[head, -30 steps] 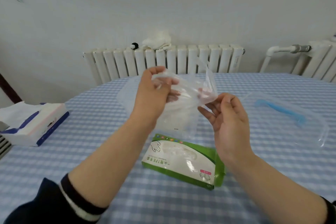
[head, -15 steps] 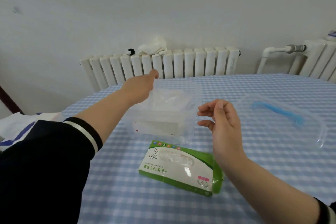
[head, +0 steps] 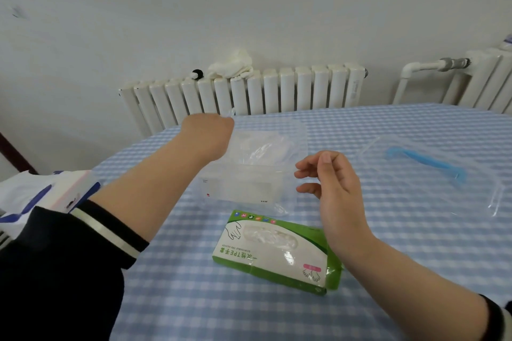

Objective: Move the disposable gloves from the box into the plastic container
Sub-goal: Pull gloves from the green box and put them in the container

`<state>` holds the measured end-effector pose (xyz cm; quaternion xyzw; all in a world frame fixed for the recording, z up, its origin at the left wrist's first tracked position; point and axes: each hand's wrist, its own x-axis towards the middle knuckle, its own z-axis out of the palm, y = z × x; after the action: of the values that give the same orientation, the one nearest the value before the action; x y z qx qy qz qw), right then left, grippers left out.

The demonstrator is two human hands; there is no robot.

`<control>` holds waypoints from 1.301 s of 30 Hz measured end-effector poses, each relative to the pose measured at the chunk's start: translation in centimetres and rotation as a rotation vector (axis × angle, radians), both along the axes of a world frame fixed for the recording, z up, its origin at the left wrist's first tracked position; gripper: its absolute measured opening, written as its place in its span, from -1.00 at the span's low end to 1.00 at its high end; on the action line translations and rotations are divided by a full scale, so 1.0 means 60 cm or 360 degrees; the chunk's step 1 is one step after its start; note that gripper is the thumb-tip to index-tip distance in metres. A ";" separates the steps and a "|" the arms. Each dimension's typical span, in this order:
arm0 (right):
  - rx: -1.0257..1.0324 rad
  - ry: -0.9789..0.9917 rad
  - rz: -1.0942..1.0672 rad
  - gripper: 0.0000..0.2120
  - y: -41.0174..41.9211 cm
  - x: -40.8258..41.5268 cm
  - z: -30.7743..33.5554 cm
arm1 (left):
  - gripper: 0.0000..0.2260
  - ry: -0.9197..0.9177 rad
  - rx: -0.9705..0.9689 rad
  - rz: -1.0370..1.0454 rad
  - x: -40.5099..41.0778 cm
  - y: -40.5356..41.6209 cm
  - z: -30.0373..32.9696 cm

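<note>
Gloves going in, plenty left.
Your left hand (head: 206,137) reaches into the container (head: 255,171) w/ gloves (head: 260,147), grip hidden; right hand (head: 329,183) hangs loose, empty. Box (head: 273,250) on counter (head: 388,243) looks far from emptied.

I read "TPE" among Chinese characters on the green-and-white glove box (head: 273,250), upside down to me, just below my right hand's (head: 336,188) fingers. Smaller print there is illegible.
</note>
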<state>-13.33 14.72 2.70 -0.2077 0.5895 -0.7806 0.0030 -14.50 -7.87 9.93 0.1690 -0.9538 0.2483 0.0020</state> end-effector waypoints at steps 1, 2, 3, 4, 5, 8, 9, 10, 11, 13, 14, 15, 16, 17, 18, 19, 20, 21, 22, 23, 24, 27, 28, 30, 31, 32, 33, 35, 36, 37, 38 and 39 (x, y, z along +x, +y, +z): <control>0.0009 -0.0002 0.0007 -0.75 0.000 0.001 -0.001 | -0.74 -0.0134 0.0136 0.0008 -0.002 0.007 0.000; 0.0022 -0.0007 0.0016 -0.75 0.000 0.001 -0.001 | -0.65 -0.0292 0.0258 0.0022 -0.002 0.013 0.001; 0.0042 -0.0006 0.0027 -0.75 -0.001 0.003 -0.001 | -0.54 -0.0431 0.0370 0.0047 -0.002 0.014 -0.002; 0.0060 -0.0002 0.0035 -0.75 -0.001 0.004 -0.002 | -0.45 -0.0528 0.0480 0.0078 -0.007 0.010 -0.009; 0.0074 0.0008 0.0044 -0.75 -0.001 0.004 -0.004 | -0.39 -0.0593 0.0592 0.0112 -0.013 0.003 -0.019; 0.0116 0.0086 0.0089 -0.76 0.001 0.007 -0.005 | -0.40 -0.0663 0.1061 0.0197 -0.029 -0.014 -0.045; 0.0136 0.0138 0.0126 -0.77 0.003 0.007 -0.005 | -0.42 -0.0675 0.1166 0.0198 -0.032 -0.012 -0.048; 0.0169 0.0195 0.0187 -0.79 0.005 0.008 -0.005 | -0.43 -0.0686 0.1211 0.0169 -0.034 -0.008 -0.049; 0.0244 0.0258 0.0252 -0.80 0.006 0.007 -0.006 | -0.44 -0.0678 0.1222 0.0120 -0.037 -0.005 -0.049; 0.0595 0.0399 0.0365 -0.84 0.005 0.005 -0.011 | -0.47 -0.0612 0.1228 0.0008 -0.039 0.001 -0.043; 0.0828 0.0461 0.0412 -0.86 0.002 0.004 -0.015 | -0.50 -0.0559 0.1229 -0.0034 -0.038 0.001 -0.038; 0.1032 0.0514 0.0456 -0.88 -0.001 0.003 -0.019 | -0.56 -0.0489 0.1221 -0.0082 -0.036 0.002 -0.033; 0.1189 0.0548 0.0497 -0.89 -0.004 0.005 -0.024 | -0.63 -0.0413 0.1210 -0.0124 -0.034 0.002 -0.028; 0.1303 0.0574 0.0532 -0.91 -0.006 0.006 -0.027 | -0.69 -0.0347 0.1220 -0.0160 -0.032 0.003 -0.021; 0.1386 0.0597 0.0560 -0.92 -0.007 0.008 -0.028 | -0.73 -0.0284 0.1252 -0.0183 -0.028 0.006 -0.014; 0.1445 0.0616 0.0583 -0.94 -0.008 0.008 -0.028 | -0.76 -0.0225 0.1283 -0.0199 -0.022 0.011 -0.005; 0.1493 0.0633 0.0605 -0.95 -0.007 0.007 -0.025 | -0.78 -0.0152 0.1277 -0.0211 -0.015 0.015 0.005; 0.1534 0.0652 0.0630 -0.95 -0.005 0.004 -0.024 | -0.80 -0.0038 0.1229 -0.0226 -0.007 0.019 0.012; 0.1569 0.0665 0.0668 -0.94 -0.003 -0.001 -0.022 | -0.81 0.0139 0.1159 -0.0265 0.001 0.022 0.015; 0.1604 0.0665 0.0727 -0.91 -0.001 -0.008 -0.019 | -0.82 0.0384 0.1107 -0.0331 0.010 0.026 0.018; 0.1643 0.0640 0.0811 -0.87 0.001 -0.011 -0.018 | -0.83 0.0672 0.1121 -0.0394 0.027 0.032 0.014; 0.1790 0.0608 0.1011 -0.78 0.007 -0.024 -0.015 | -0.88 0.1448 0.1350 -0.0753 0.089 0.066 -0.014; 0.1817 0.0597 0.1050 -0.77 0.007 -0.026 -0.015 | -0.90 0.1527 0.1415 -0.0866 0.109 0.078 -0.032; 0.1807 0.0549 0.1092 -0.77 0.007 -0.029 -0.015 | -0.91 0.1416 0.1553 -0.1005 0.142 0.097 -0.075; 0.1798 0.0544 0.1099 -0.78 0.007 -0.031 -0.015 | -0.88 0.1252 0.1634 -0.0993 0.154 0.101 -0.098; 0.1796 0.0560 0.1100 -0.80 0.007 -0.030 -0.017 | -0.79 0.1057 0.1666 -0.0940 0.165 0.102 -0.119; 0.1793 0.0598 0.1092 -0.81 0.006 -0.031 -0.018 | -0.63 0.0857 0.1643 -0.0887 0.171 0.101 -0.138; 0.1762 0.0643 0.1076 -0.82 0.003 -0.031 -0.025 | -0.28 0.0522 0.1592 -0.0771 0.180 0.096 -0.172; 0.1733 0.0624 0.1061 -0.83 0.001 -0.031 -0.030 | -0.16 0.0423 0.1582 -0.0705 0.184 0.095 -0.184; 0.1696 0.0591 0.1039 -0.86 -0.001 -0.032 -0.034 | -0.08 0.0371 0.1569 -0.0660 0.187 0.095 -0.193; 0.1661 0.0570 0.1011 -0.89 -0.002 -0.031 -0.037 | -0.04 0.0349 0.1548 -0.0648 0.189 0.097 -0.198; 0.1644 0.0571 0.0975 -0.92 -0.003 -0.029 -0.040 | -0.02 0.0340 0.1526 -0.0648 0.190 0.100 -0.201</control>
<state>-15.05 14.52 0.28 -0.4669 0.7956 -0.3117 0.2276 -3.08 -1.85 -2.11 -0.0133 -0.9683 -0.2397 0.0698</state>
